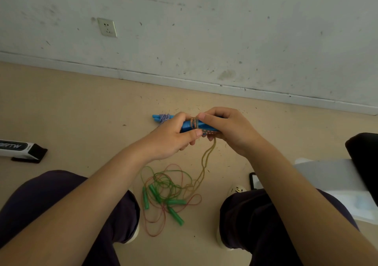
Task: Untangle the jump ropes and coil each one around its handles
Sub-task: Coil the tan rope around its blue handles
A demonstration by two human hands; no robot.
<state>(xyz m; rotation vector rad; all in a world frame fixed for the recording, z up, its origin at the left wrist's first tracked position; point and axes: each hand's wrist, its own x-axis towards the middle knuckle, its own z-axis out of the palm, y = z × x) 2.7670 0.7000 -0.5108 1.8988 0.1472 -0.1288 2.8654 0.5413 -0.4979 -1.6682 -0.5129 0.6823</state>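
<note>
Blue handles [193,125] with yellow rope [206,159] wound round them sit between both hands: the left hand [171,141] grips one end, the right hand [227,128] seems to pinch the coils. Rope trails to a tangle with green handles [163,199] on the beige floor [81,112], below a scuffed wall [204,30] and socket [107,27].
</note>
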